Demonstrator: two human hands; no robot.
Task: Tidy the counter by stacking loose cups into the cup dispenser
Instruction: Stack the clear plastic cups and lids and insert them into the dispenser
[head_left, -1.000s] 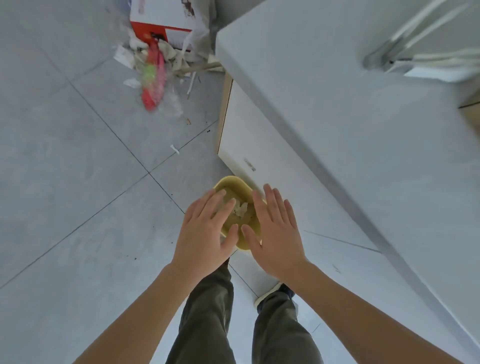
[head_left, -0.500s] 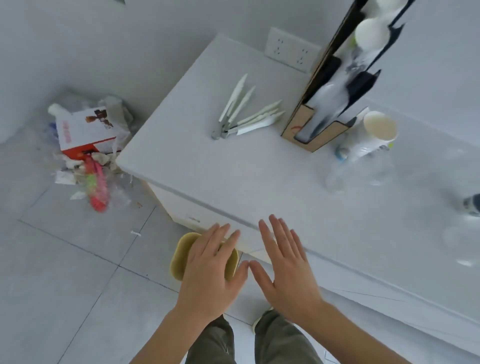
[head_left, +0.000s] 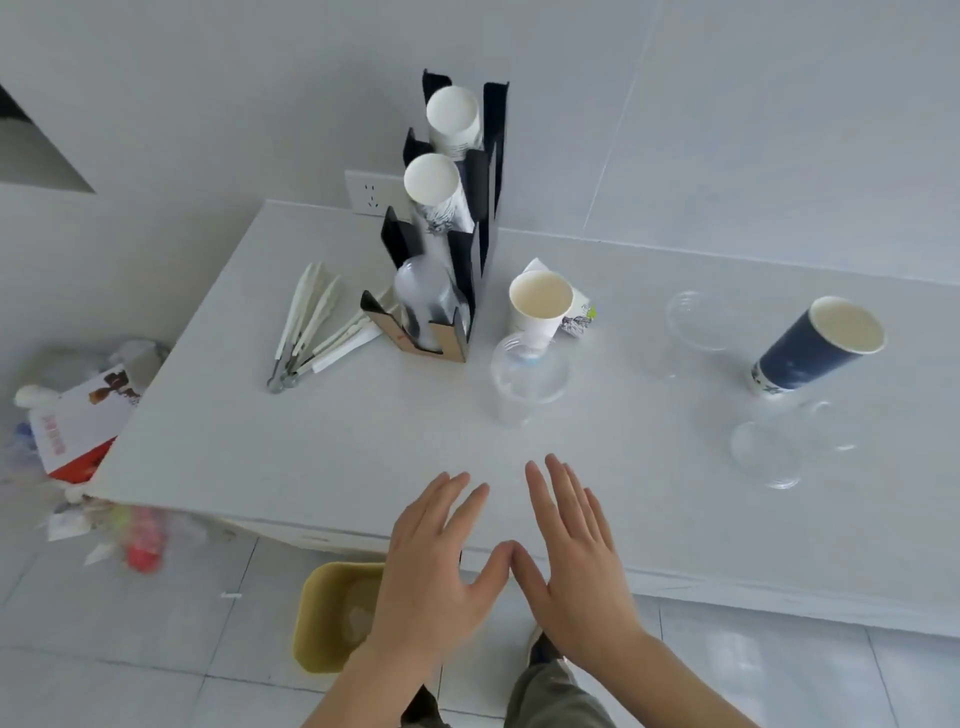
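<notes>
We hold our left hand (head_left: 436, 571) and right hand (head_left: 576, 566) flat, fingers spread, grasping nothing. Beyond our fingertips a clear plastic cup (head_left: 527, 382) stands just right of the cup dispenser (head_left: 447, 249), beside a white paper cup (head_left: 540, 306).

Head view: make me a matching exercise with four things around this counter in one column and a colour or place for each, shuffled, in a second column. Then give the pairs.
Things:
1. tall paper cup
2. cup dispenser
3. bin
4. tongs

Descriptions:
A. on the floor below the counter edge, yellow
B. dark blue outside, at the right
C. lying left of the dispenser, white
D. black, upright, holding white cups

Pairs: 1-B, 2-D, 3-A, 4-C
</notes>
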